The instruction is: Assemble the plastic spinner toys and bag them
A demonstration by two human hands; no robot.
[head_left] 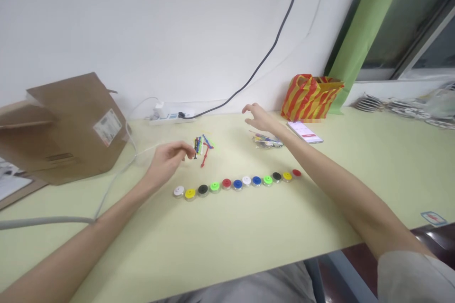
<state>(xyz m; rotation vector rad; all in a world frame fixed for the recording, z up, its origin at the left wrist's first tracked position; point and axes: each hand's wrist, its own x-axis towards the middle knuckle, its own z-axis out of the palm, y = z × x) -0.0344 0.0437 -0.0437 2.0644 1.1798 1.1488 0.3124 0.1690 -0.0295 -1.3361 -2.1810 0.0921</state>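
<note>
1. Left hand [168,162]: the thumb and forefinger are curled together in a narrow pinch. Whether they hold a small item cannot be determined from this view.
2. Right hand [259,118]: raised above the desk, with the fingers spread wide and holding nothing.
3. Item location: the small coloured sticks [202,147] lie in a crossed pile just beyond the left fingertips. The clear plastic bag [266,141], containing coloured pieces, lies just below the right fingers, not touching them.
4. Adjacent items: a row of round coloured caps [238,183] runs across the desk [249,227], near and in front of both hands. A phone [304,131] lies just beside the bag.
5. Hazard: a pinch closing on the pile may drag or scatter the sticks, because they lie crossed.
6. Hazard: a low sweep of either hand or forearm may knock the caps out of line.
7. Hazard: the grey cable [46,221] runs beside the left forearm. Contact may snag the arm.
8. Surroundings: a cardboard box [67,128] stands at far left, and a striped bag [311,97] stands against the wall.
</note>
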